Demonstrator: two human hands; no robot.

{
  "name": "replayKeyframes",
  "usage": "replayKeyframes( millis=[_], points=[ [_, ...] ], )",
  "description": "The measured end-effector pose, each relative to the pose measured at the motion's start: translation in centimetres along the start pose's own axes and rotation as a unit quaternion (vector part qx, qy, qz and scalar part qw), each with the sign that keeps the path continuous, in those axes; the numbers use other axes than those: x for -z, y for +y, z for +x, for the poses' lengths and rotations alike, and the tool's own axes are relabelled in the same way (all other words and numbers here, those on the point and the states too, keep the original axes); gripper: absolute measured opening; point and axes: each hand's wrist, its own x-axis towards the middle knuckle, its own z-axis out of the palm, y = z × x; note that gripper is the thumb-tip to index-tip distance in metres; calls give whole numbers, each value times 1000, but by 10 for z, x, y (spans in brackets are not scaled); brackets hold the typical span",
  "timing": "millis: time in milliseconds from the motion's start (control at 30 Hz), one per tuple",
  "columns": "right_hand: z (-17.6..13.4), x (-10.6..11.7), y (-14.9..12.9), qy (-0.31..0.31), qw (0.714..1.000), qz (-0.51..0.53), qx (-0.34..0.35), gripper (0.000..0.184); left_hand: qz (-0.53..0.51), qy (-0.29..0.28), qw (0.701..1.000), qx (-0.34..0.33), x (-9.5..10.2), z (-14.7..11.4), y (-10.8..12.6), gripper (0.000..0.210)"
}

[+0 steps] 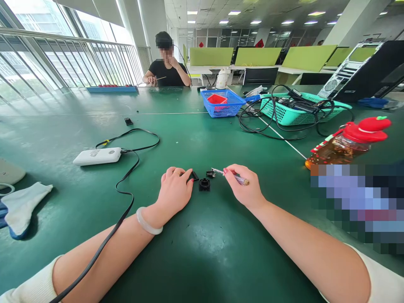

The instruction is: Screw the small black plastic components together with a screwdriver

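My left hand [176,187] rests on the table, its thumb and fingers closed on a small black plastic part [195,176] that they partly hide. In my right hand [245,185] is a slim screwdriver [237,178] with a pale see-through handle, pointing left. Its metal tip reaches a small black piece with shiny metal bits [210,173]; whether they touch I cannot tell. Just below, between my hands, a square black part with a round opening [204,184] lies on the green table [202,244].
A white power bank [97,156] with a black cable crosses my left forearm. Farther off are a small black part [128,121], a blue basket [222,110] and a teal basket [284,115] of cables. A red-lidded bottle [344,147] stands right. Opposite sits a person [166,71].
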Motion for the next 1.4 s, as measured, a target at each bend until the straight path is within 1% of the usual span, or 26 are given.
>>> replayKeyframes(
  millis=[167, 267, 300, 367, 467, 500, 567, 667, 767, 900, 967, 1033, 1133, 1200, 1267, 1400],
  points=[
    [1, 1, 0, 17, 1000, -19, 2, 44, 11, 3, 1000, 5, 1, -2, 3, 37],
    [0, 2, -1, 31, 999, -11, 15, 44, 1, 11, 1000, -1, 1, -3, 4, 40],
    [0, 2, -1, 33, 999, -7, 22, 43, -15, 12, 1000, -16, 1, -3, 4, 42],
    [1, 2, -2, 26, 999, 0, 38, 40, -61, 4, 996, -72, 1, -4, 4, 45],
    [1, 2, -2, 12, 999, 4, 51, 39, -108, -41, 980, -164, 1, -6, 4, 44],
    [1, 2, -2, 10, 999, 4, 50, 40, -112, -57, 975, -184, 1, -7, 4, 44],
    [1, 2, -2, 12, 999, 2, 45, 40, -110, -77, 970, -202, 1, -7, 4, 41],
    [0, 2, -2, 17, 999, 6, 36, 41, -93, -65, 975, -188, 1, -4, 4, 29],
    [0, 1, 0, 21, 999, 14, 28, 41, -62, -38, 987, -140, 0, -3, 4, 21],
    [0, 0, 0, 25, 999, 16, 27, 41, -25, -9, 997, -72, -1, -3, 3, 21],
    [0, 1, -1, 26, 999, 16, 31, 42, -18, -4, 999, -49, -1, -3, 3, 23],
    [-1, 2, -3, 12, 999, 25, 33, 44, -21, -10, 999, -38, -1, -4, 3, 27],
    [-2, 4, -7, -31, 997, 60, 48, 45, -44, -31, 997, -53, 0, -5, 5, 39],
    [-3, 6, -8, -38, 994, 82, 69, 45, -56, -53, 994, -84, 0, -6, 5, 44],
    [-3, 6, -6, -14, 992, 99, 70, 46, -56, -73, 989, -116, 1, -7, 5, 44],
    [-1, 6, 4, 50, 993, 110, 10, 48, -62, -85, 983, -151, 2, -6, 4, 35]
  ],
)
